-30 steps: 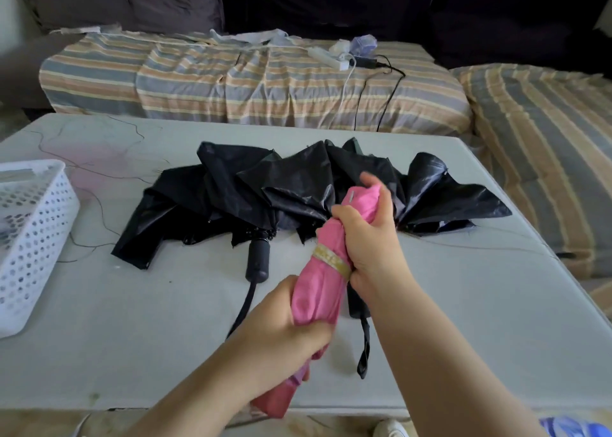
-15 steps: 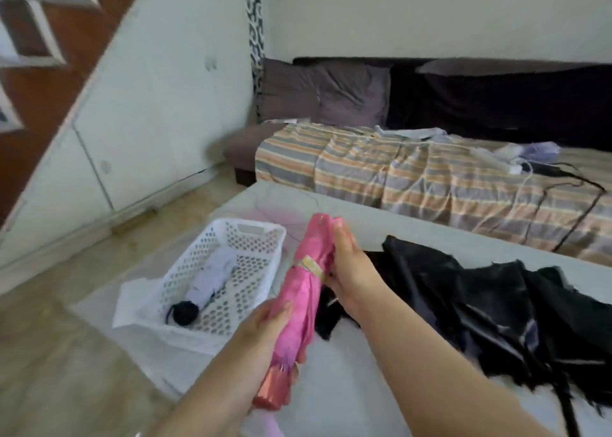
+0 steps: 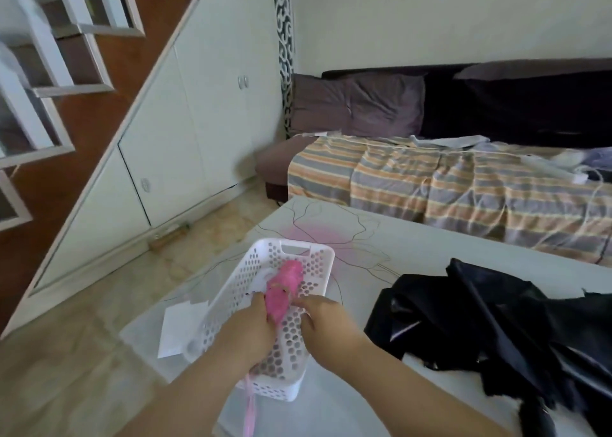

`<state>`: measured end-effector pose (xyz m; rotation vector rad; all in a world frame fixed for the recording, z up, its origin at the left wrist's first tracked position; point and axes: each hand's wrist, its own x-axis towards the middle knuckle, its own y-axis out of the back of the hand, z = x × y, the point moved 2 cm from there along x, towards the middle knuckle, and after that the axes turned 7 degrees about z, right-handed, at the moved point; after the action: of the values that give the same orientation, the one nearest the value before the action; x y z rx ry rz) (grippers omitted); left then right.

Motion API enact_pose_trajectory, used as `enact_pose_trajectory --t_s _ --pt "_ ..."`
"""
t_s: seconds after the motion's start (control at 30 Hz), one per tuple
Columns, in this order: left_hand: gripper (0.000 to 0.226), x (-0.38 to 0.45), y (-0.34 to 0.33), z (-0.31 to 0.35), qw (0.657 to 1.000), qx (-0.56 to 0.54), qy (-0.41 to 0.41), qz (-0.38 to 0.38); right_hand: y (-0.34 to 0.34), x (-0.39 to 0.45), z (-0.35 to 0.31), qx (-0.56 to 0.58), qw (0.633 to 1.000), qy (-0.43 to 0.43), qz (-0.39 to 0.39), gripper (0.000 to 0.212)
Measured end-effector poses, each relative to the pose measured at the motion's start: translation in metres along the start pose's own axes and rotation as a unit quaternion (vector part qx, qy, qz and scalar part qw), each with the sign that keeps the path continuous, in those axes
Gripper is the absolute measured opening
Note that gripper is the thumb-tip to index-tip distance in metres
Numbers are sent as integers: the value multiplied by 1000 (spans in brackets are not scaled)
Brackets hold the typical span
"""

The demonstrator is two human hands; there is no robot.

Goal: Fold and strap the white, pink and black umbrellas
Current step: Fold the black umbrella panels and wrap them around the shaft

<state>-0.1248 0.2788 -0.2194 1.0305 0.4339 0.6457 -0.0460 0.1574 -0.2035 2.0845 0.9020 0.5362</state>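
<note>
Pink umbrella (image 3: 282,293) over white basket (image 3: 299,363), both hands on it.

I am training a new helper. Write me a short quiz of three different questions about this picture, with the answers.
1. True or false: the folded pink umbrella is over the white perforated plastic basket.
2. Which hands hold it? A) left hand only B) right hand only C) both
3. Fill in: the crumpled black fabric umbrella lies on the white ____.

Key: 1 true; 2 C; 3 table.
</note>
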Motion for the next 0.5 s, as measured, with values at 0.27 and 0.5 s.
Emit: enact_pose_trajectory --t_s 0.27,0.5 --pt "40 11 -18 2 980 200 21 -3 36 -40 51 47 996 -22 68 38" --pt "45 18 -18 1 994 102 -23 -8 71 -94 80 57 993 -67 82 35"
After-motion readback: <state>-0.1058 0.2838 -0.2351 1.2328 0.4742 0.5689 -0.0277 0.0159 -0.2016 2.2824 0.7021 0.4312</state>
